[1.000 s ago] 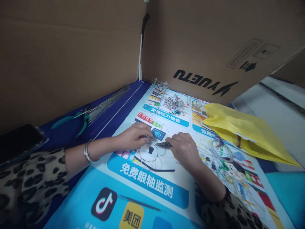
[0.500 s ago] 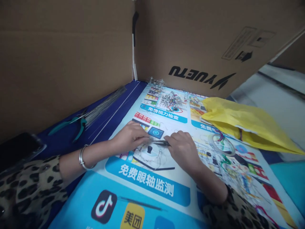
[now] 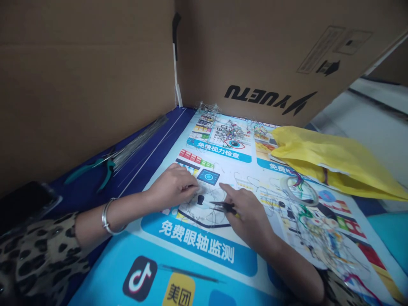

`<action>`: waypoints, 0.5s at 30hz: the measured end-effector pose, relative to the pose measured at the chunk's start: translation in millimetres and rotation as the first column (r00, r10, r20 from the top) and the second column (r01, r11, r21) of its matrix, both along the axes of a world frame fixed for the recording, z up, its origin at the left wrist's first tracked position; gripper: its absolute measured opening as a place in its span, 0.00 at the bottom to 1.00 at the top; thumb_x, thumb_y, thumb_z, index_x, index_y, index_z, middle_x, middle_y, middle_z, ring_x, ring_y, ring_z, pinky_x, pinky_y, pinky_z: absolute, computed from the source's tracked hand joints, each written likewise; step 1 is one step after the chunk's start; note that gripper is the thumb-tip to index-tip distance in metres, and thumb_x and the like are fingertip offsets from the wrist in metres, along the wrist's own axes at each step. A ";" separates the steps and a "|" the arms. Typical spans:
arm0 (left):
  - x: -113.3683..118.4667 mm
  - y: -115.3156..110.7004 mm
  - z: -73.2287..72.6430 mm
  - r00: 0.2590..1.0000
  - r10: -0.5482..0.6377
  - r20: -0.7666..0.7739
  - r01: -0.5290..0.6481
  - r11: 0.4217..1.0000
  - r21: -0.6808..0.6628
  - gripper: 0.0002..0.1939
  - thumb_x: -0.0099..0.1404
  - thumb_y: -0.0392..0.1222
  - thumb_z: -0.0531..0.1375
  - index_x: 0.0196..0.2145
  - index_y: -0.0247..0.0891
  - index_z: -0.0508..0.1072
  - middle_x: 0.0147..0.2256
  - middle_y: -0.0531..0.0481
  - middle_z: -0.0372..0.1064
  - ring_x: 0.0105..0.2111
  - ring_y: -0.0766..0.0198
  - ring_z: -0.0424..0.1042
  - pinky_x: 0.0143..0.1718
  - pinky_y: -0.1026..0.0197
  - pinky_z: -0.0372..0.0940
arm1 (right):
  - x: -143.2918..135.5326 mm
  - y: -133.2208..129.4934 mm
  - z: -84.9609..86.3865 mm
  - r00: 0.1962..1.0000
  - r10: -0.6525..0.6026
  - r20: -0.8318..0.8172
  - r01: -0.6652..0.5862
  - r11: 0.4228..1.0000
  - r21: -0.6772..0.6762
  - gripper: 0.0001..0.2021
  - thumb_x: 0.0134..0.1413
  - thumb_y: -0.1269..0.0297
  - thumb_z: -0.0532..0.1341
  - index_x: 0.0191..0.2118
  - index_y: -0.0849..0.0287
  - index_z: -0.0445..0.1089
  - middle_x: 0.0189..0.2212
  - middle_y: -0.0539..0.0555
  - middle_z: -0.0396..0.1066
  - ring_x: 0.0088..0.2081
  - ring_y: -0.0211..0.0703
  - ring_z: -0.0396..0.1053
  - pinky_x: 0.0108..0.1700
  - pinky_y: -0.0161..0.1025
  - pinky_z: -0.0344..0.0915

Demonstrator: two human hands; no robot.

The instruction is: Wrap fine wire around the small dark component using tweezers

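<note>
My left hand (image 3: 175, 185) is closed in a pinch above the printed sheet. What sits between its fingertips is too fine to make out; thin looped wires (image 3: 208, 216) lie just below and beside it. In my right hand (image 3: 250, 212) is a small pair of pliers (image 3: 224, 207) with dark, narrow jaws and a bit of yellow at the handle. Its jaws are slightly parted and point left, a short gap away from my left fingertips. The right index finger is stretched out above the pliers, and the palm hides most of the handles.
Teal-handled pliers (image 3: 107, 175) and a bundle of straight wires (image 3: 140, 142) lie left, near a phone (image 3: 28, 199). Tangled wire (image 3: 231, 131) sits at the back. A clear tape roll (image 3: 299, 191) and yellow bag (image 3: 338, 161) are right. Cardboard walls (image 3: 95, 85) stand behind.
My right hand has drawn the pliers slightly down and away from my left fingertips. Its index finger has straightened and the jaws have parted. The left hand stays nearly in place.
</note>
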State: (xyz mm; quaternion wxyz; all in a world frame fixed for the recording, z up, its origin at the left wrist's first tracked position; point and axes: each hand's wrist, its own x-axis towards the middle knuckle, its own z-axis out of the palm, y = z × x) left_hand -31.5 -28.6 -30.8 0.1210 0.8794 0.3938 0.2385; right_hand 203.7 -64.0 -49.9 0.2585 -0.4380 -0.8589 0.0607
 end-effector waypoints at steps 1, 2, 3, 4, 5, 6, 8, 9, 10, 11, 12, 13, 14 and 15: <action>0.5 -0.7 0.2 1.000 0.003 -0.007 -0.003 1.000 0.008 0.07 0.60 0.40 0.56 0.28 0.38 0.73 0.26 0.51 0.71 0.30 0.65 0.68 0.39 0.61 0.56 | -0.5 -1.6 0.2 0.999 0.051 0.000 -0.051 0.999 0.019 0.24 0.46 0.75 0.53 0.52 0.58 0.60 0.32 0.53 0.69 0.36 0.43 0.63 0.41 0.41 0.60; 0.8 -1.4 0.3 1.000 0.004 -0.013 -0.004 1.000 0.015 0.07 0.60 0.40 0.56 0.28 0.37 0.73 0.27 0.51 0.71 0.31 0.65 0.68 0.39 0.61 0.56 | -1.1 -2.8 0.3 0.995 0.098 0.000 -0.098 0.995 0.033 0.22 0.46 0.76 0.53 0.50 0.58 0.63 0.33 0.53 0.70 0.36 0.42 0.63 0.42 0.42 0.59; 1.1 -2.1 0.3 1.000 0.004 -0.021 -0.003 1.000 0.016 0.07 0.60 0.40 0.56 0.28 0.37 0.73 0.27 0.51 0.71 0.31 0.64 0.68 0.39 0.60 0.56 | -1.8 -3.7 0.2 0.991 0.135 0.000 -0.135 0.990 0.038 0.20 0.45 0.76 0.53 0.47 0.58 0.65 0.33 0.53 0.70 0.36 0.42 0.63 0.42 0.42 0.59; 1.2 -2.7 0.2 1.000 0.002 -0.031 -0.002 1.000 0.012 0.07 0.60 0.39 0.56 0.28 0.37 0.72 0.27 0.51 0.71 0.31 0.64 0.68 0.39 0.60 0.56 | -2.5 -4.4 -0.1 0.987 0.161 -0.001 -0.161 0.986 0.039 0.19 0.45 0.76 0.53 0.44 0.57 0.67 0.33 0.53 0.70 0.36 0.42 0.64 0.41 0.41 0.59; 1.3 -3.4 0.1 0.999 0.002 -0.043 -0.002 1.000 0.004 0.07 0.61 0.40 0.55 0.29 0.37 0.72 0.27 0.51 0.72 0.31 0.64 0.68 0.39 0.61 0.56 | -3.2 -4.8 -0.6 0.984 0.176 -0.004 -0.176 0.984 0.039 0.17 0.45 0.76 0.53 0.43 0.57 0.68 0.32 0.52 0.70 0.36 0.42 0.64 0.41 0.41 0.59; 1.2 -4.1 0.1 0.998 0.002 -0.057 -0.003 1.000 -0.006 0.08 0.61 0.40 0.55 0.29 0.37 0.73 0.27 0.52 0.72 0.31 0.64 0.69 0.38 0.61 0.56 | -3.8 -5.1 -1.2 0.983 0.183 -0.007 -0.183 0.982 0.039 0.16 0.46 0.75 0.53 0.42 0.58 0.69 0.32 0.53 0.71 0.36 0.42 0.64 0.40 0.41 0.59; 1.1 -5.4 0.0 0.996 0.009 -0.084 -0.011 1.000 -0.025 0.08 0.61 0.40 0.55 0.30 0.38 0.73 0.27 0.52 0.72 0.30 0.65 0.69 0.37 0.61 0.56 | -4.8 -5.4 -2.6 0.984 0.178 -0.012 -0.178 0.983 0.037 0.16 0.46 0.75 0.53 0.42 0.58 0.69 0.33 0.53 0.71 0.36 0.42 0.63 0.40 0.42 0.59; 1.0 -5.9 0.1 0.996 0.013 -0.093 -0.016 0.999 -0.030 0.08 0.62 0.40 0.55 0.30 0.38 0.73 0.27 0.52 0.72 0.30 0.65 0.69 0.37 0.61 0.56 | -5.2 -5.5 -3.1 0.985 0.175 -0.015 -0.174 0.984 0.038 0.16 0.46 0.75 0.53 0.42 0.58 0.69 0.33 0.53 0.71 0.37 0.42 0.63 0.40 0.42 0.59; 0.9 -6.3 0.1 0.995 0.016 -0.098 -0.019 0.999 -0.032 0.08 0.62 0.40 0.55 0.30 0.38 0.73 0.27 0.52 0.72 0.29 0.65 0.69 0.37 0.61 0.56 | -5.5 -5.7 -3.6 0.985 0.170 -0.017 -0.169 0.985 0.040 0.16 0.47 0.75 0.53 0.42 0.58 0.69 0.33 0.54 0.71 0.37 0.42 0.63 0.40 0.42 0.59; 0.9 -6.7 0.1 0.995 0.017 -0.099 -0.021 0.999 -0.033 0.08 0.62 0.40 0.55 0.30 0.38 0.73 0.27 0.53 0.72 0.29 0.65 0.69 0.37 0.61 0.56 | -5.9 -6.0 -3.8 0.986 0.168 -0.019 -0.167 0.985 0.041 0.16 0.47 0.75 0.52 0.42 0.58 0.69 0.33 0.54 0.71 0.37 0.42 0.63 0.40 0.42 0.59; 0.9 -6.9 0.1 0.995 0.018 -0.098 -0.021 0.999 -0.031 0.08 0.62 0.40 0.55 0.30 0.38 0.73 0.27 0.53 0.72 0.29 0.65 0.69 0.37 0.61 0.56 | -6.3 -6.4 -3.9 0.986 0.166 -0.021 -0.166 0.985 0.039 0.16 0.46 0.75 0.52 0.42 0.58 0.69 0.33 0.54 0.71 0.37 0.43 0.63 0.40 0.42 0.59; 1.1 -7.0 0.1 0.995 0.018 -0.097 -0.021 0.999 -0.027 0.08 0.62 0.40 0.54 0.29 0.38 0.72 0.26 0.53 0.72 0.29 0.66 0.69 0.37 0.61 0.56 | -6.8 -6.9 -3.8 0.986 0.168 -0.024 -0.167 0.985 0.037 0.16 0.46 0.75 0.53 0.42 0.58 0.69 0.33 0.54 0.71 0.37 0.43 0.63 0.40 0.42 0.59; 1.2 -7.0 0.1 0.995 0.019 -0.097 -0.021 1.000 -0.020 0.09 0.62 0.41 0.54 0.29 0.38 0.72 0.26 0.53 0.71 0.29 0.66 0.68 0.36 0.61 0.56 | -7.3 -7.5 -3.6 0.985 0.170 -0.026 -0.169 0.985 0.034 0.16 0.46 0.75 0.53 0.42 0.58 0.69 0.34 0.53 0.71 0.37 0.43 0.63 0.40 0.42 0.59; 1.5 -7.0 0.1 0.995 0.020 -0.098 -0.021 1.000 -0.014 0.09 0.62 0.41 0.54 0.29 0.37 0.72 0.26 0.53 0.71 0.29 0.66 0.68 0.36 0.62 0.56 | -7.8 -8.0 -3.4 0.985 0.171 -0.031 -0.170 0.985 0.030 0.16 0.46 0.75 0.53 0.42 0.58 0.69 0.34 0.53 0.71 0.37 0.43 0.63 0.40 0.42 0.59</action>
